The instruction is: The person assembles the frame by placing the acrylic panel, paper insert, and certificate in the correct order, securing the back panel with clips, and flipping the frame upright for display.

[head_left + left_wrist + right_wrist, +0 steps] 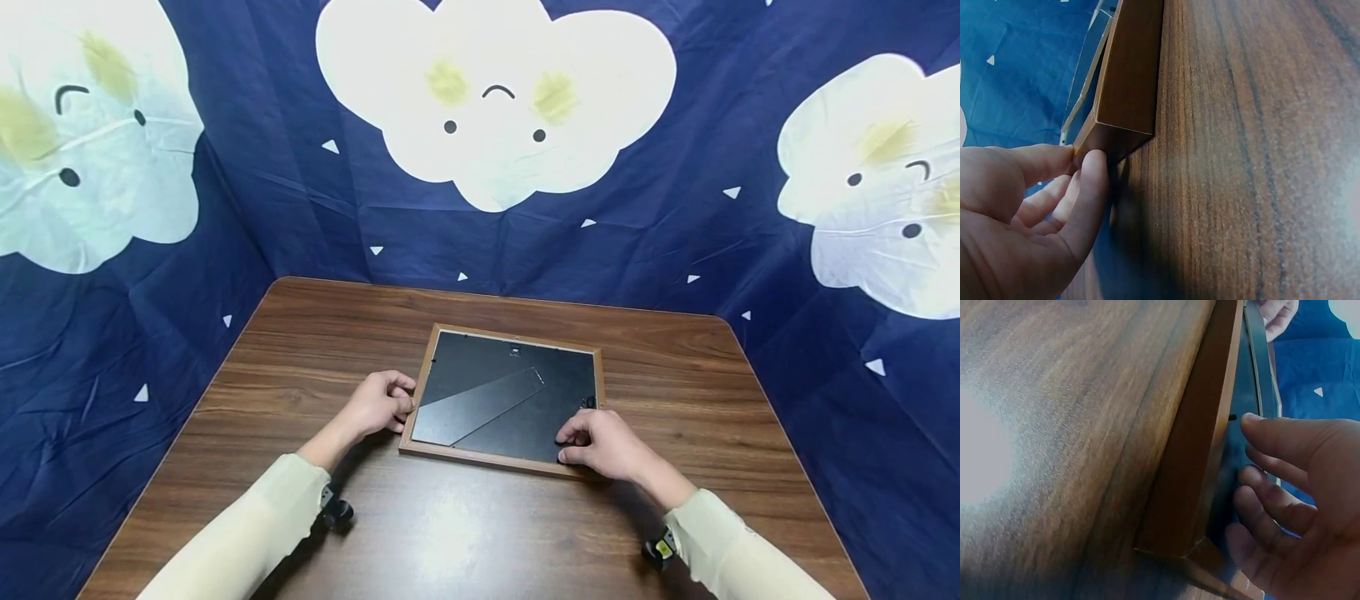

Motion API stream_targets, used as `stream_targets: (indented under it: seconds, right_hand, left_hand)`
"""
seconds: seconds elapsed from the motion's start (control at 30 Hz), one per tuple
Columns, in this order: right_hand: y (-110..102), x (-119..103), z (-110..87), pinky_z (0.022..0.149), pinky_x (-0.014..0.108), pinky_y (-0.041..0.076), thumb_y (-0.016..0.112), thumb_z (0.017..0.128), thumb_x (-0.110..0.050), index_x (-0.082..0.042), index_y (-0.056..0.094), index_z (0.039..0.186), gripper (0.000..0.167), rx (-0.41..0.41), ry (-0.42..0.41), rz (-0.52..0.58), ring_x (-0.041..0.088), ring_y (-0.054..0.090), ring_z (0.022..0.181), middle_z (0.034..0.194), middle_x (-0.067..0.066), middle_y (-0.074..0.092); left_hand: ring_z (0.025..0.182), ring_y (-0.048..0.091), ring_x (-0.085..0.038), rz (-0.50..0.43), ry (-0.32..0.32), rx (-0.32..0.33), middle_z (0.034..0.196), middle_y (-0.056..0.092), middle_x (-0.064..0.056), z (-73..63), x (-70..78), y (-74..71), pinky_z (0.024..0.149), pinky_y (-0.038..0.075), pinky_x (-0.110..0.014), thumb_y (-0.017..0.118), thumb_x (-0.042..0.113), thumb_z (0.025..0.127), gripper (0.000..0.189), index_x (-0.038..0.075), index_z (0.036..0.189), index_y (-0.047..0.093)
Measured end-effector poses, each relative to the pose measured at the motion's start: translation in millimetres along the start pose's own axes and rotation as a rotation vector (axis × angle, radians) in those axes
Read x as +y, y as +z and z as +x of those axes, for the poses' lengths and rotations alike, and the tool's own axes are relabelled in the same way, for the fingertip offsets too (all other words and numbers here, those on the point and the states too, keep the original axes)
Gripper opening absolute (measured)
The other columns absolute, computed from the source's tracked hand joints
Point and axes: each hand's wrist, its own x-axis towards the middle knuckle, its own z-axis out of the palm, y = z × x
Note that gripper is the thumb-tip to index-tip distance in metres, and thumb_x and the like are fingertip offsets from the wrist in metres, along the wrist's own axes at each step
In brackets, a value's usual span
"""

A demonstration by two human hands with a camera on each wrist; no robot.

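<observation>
A picture frame (498,457) with a brown rim lies face down on the wooden table, its black backing board (480,358) showing. A flat easel leg (480,406) lies slanted across the board. My left hand (378,402) is at the frame's left side, loosely bent fingertips touching the rim. Over the lower right corner, my right hand (603,444) has its fingertips at the board, thumb and fingers apart. Close to that thumb, in the right wrist view, a small dark tab (1232,417) sticks out at the rim's inner edge.
Small metal hangers sit at the board's top edge (514,350) and right edge (590,402). The wooden table (300,350) extends around the frame. Dark blue cloth (315,217) with white cloud prints hangs along the table's back and sides.
</observation>
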Motion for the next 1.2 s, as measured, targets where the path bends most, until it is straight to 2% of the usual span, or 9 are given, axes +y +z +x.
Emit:
stream_targets:
  seconds: [0.4,0.6,0.9,1.2]
  right_hand:
    - [5.5,-0.4,0.0,0.069,0.021,0.051,0.088,0.079,-0.017,-0.016,0.079,0.091,0.014,0.015,-0.008,-0.018,0.005,0.062,0.077,0.084,-0.009,0.068]
    - [4.3,-0.9,1.8,0.078,0.026,0.053,0.089,0.078,-0.023,-0.023,0.082,0.084,0.01,0.029,-0.018,-0.108,0.005,0.066,0.084,0.084,-0.016,0.07]
    - [0.1,-11.3,7.7,0.075,0.031,0.055,0.092,0.071,-0.026,-0.025,0.083,0.08,0.013,0.046,0.024,-0.235,0.01,0.068,0.083,0.081,-0.018,0.069]
    - [6.3,-15.5,5.1,0.076,0.035,0.054,0.093,0.07,-0.027,-0.028,0.076,0.073,0.017,0.102,0.074,-0.291,0.014,0.065,0.084,0.081,-0.017,0.068]
  left_hand:
    - [0.066,0.063,-0.018,-0.005,-0.004,-0.002,0.086,0.065,-0.015,-0.5,0.0,-0.8,0.056,0.061,-0.036,0.06,-0.011,0.089,0.037,-0.015,0.125,0.055]
    - [0.067,0.063,-0.02,0.0,-0.006,-0.007,0.087,0.066,-0.016,-1.3,1.6,-0.8,0.056,0.061,-0.036,0.061,-0.01,0.09,0.038,-0.014,0.127,0.056]
    - [0.067,0.063,-0.015,-0.015,-0.017,-0.019,0.086,0.064,-0.013,1.5,1.7,-2.0,0.058,0.062,-0.036,0.06,-0.011,0.088,0.038,-0.015,0.125,0.055]
    - [0.067,0.063,-0.015,-0.007,-0.018,-0.031,0.085,0.064,-0.013,3.2,2.7,-1.3,0.058,0.062,-0.036,0.058,-0.012,0.088,0.038,-0.015,0.125,0.054]
